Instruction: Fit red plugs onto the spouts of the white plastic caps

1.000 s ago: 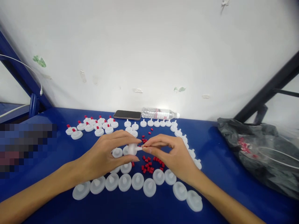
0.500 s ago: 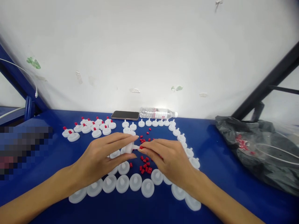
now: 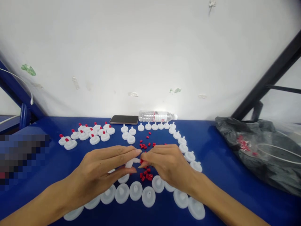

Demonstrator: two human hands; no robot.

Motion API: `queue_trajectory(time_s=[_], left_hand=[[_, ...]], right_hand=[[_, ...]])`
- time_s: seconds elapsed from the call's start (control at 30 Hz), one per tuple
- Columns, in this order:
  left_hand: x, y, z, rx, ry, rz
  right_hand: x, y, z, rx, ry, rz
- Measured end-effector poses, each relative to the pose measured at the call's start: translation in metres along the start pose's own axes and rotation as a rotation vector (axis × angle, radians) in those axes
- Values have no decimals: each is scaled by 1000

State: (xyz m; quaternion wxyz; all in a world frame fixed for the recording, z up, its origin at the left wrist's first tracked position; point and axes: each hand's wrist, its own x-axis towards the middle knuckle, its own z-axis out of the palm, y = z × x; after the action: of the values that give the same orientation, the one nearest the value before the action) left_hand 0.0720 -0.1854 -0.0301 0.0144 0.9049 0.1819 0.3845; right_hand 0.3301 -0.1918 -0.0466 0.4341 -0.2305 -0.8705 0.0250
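Note:
My left hand (image 3: 103, 171) pinches a white plastic disc piece with a nozzle (image 3: 130, 163) just above the blue table (image 3: 221, 175). My right hand (image 3: 168, 164) meets it fingertip to fingertip and holds a small red cap (image 3: 141, 161) at the nozzle's tip. Under and behind the hands lie loose red caps (image 3: 145, 145). White disc pieces without caps (image 3: 135, 190) curve in a row around my hands. A group of white pieces with red caps (image 3: 90, 135) stands at the back left.
A phone (image 3: 124, 119) and a lying water bottle (image 3: 157, 116) rest against the white wall. A dark plastic bag (image 3: 261, 153) with red caps inside sits at the right. A white cable (image 3: 22, 82) hangs at the far left by a blue frame.
Both hands have come lower and nearer to me, staying joined at the white piece. The view tilted slightly, so the table's things sit a bit further left.

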Motion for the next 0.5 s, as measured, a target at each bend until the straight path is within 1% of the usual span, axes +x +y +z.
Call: queue_trajectory(time_s=[0.13, 0.23, 0.33, 0.5], left_hand=[[3, 1, -1, -62, -29, -60], [6, 1, -1, -120, -13, -97], [7, 2, 0, -178, -3, -130], [3, 0, 3, -254, -54, -254]], right_hand=[[1, -1, 3, -81, 30, -94], [2, -2, 2, -138, 57, -142], [5, -4, 1, -185, 70, -175], [5, -5, -1, -211, 54, -199]])
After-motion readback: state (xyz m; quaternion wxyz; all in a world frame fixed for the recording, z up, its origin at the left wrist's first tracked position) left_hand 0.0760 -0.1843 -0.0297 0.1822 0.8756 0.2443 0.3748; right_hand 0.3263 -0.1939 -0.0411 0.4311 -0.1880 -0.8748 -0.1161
